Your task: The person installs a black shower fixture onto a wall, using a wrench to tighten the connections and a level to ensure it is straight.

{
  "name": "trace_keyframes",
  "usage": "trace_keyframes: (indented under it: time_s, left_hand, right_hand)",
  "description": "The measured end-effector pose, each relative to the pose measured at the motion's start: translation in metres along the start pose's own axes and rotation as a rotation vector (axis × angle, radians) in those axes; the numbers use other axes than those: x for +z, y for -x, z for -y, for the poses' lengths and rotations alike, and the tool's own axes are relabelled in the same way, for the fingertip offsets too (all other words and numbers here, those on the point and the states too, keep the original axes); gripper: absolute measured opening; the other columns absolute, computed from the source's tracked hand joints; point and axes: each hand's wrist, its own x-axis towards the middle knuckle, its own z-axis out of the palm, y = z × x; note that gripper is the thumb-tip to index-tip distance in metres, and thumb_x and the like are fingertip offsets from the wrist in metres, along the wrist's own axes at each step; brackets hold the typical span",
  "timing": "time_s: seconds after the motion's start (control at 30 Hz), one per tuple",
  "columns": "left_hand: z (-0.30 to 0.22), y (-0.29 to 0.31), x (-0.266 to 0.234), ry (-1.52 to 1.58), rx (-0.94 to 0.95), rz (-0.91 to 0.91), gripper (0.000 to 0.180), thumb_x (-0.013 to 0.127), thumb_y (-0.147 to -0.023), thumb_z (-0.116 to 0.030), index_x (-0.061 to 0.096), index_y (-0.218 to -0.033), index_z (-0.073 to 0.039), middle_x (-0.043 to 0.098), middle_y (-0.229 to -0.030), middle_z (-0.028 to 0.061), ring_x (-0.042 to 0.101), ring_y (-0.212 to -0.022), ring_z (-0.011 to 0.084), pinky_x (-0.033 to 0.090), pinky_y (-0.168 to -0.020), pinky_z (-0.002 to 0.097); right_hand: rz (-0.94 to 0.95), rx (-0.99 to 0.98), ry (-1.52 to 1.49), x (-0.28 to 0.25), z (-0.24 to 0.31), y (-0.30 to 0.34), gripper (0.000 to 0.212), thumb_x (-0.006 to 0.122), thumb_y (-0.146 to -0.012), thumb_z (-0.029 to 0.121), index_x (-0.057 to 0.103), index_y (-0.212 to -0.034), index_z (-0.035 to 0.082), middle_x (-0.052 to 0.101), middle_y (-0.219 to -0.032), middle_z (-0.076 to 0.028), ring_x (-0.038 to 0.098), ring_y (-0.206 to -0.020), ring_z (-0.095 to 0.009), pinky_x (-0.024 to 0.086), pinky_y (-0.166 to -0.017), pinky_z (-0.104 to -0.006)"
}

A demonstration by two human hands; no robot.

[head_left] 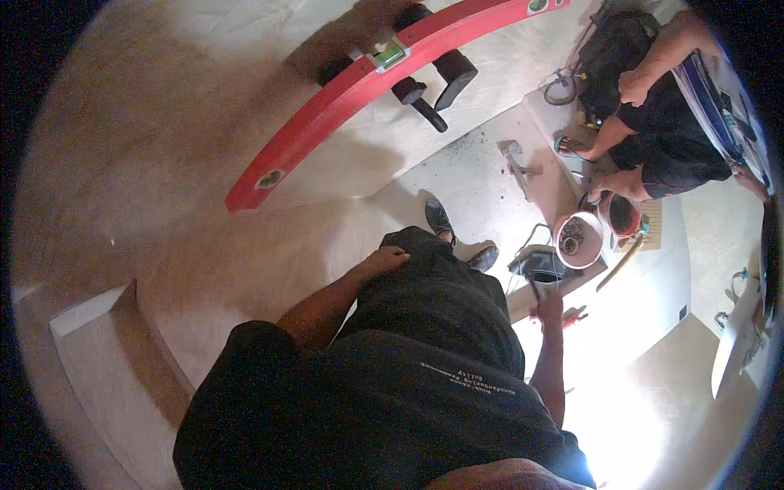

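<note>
My left hand (388, 260) rests beside my thigh, its fingers loose and apart, with nothing visible in it. Lower right, my right hand (550, 309) is closed around a dark-handled tool (535, 289), whose kind is unclear. Just beyond that hand lies a black boxy object (541, 263) on the floor. A tool with red handles (576, 316) is beside my right wrist, partly lost in glare. Above my left hand, out of its reach, a red spirit level (322, 114) lies across black wall fittings (433, 82) on the beige wall; a green vial shows in it.
A co-worker's hand (603, 186) is near a white bucket (578, 239) and an orange-red bucket (625, 216). A flat trowel (516, 170) lies on the floor, a yellow stick (621, 265) by the buckets. A recessed niche (122, 359) is at left; bright light glares lower right.
</note>
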Motion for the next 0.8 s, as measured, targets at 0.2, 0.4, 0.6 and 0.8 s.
trace_keyframes:
  time_s: [0.2, 0.4, 0.6, 0.8]
  left_hand:
    - [-0.020, 0.001, 0.031, -0.088, -0.046, -0.002, 0.057, 0.054, -0.091, -0.048, 0.065, -0.119, 0.000, 0.067, -0.114, 0.0216, 0.065, -0.103, 0.0361, 0.048, -0.095, 0.0438]
    - [-0.042, 0.004, 0.037, -0.141, -0.070, 0.044, 0.056, 0.053, -0.092, -0.047, 0.065, -0.116, 0.002, 0.066, -0.114, 0.0230, 0.063, -0.106, 0.0381, 0.047, -0.096, 0.0457]
    - [-0.076, 0.015, 0.027, -0.145, -0.025, -0.136, 0.047, 0.056, -0.093, -0.041, 0.066, -0.110, 0.002, 0.067, -0.108, 0.0223, 0.064, -0.103, 0.0373, 0.049, -0.092, 0.0453]
    - [-0.191, 0.069, -0.017, -0.051, 0.266, -0.590, 0.023, 0.061, -0.088, -0.022, 0.066, -0.089, 0.000, 0.068, -0.092, 0.0204, 0.066, -0.088, 0.0373, 0.052, -0.078, 0.0434]
  right_hand:
    - [0.561, -0.272, 0.950, 0.036, -0.107, 0.075, 0.020, 0.056, -0.082, 0.016, 0.074, -0.076, 0.012, 0.071, -0.073, -0.010, 0.069, -0.068, -0.026, 0.051, -0.061, -0.0447]
    - [0.608, -0.217, 0.892, 0.037, -0.138, 0.086, 0.025, 0.057, -0.083, 0.022, 0.072, -0.066, 0.011, 0.068, -0.065, -0.008, 0.067, -0.064, -0.025, 0.049, -0.058, -0.0405]
    - [0.107, -0.504, 0.747, 0.028, -0.127, 0.022, 0.017, 0.061, -0.079, 0.020, 0.069, -0.074, 0.005, 0.068, -0.072, -0.014, 0.068, -0.067, -0.029, 0.052, -0.060, -0.0421]
    - [0.308, 0.387, -0.430, 0.010, -0.046, -0.024, 0.016, 0.061, -0.086, 0.016, 0.061, -0.075, 0.005, 0.055, -0.056, -0.007, 0.056, -0.042, -0.021, 0.042, -0.037, -0.0354]
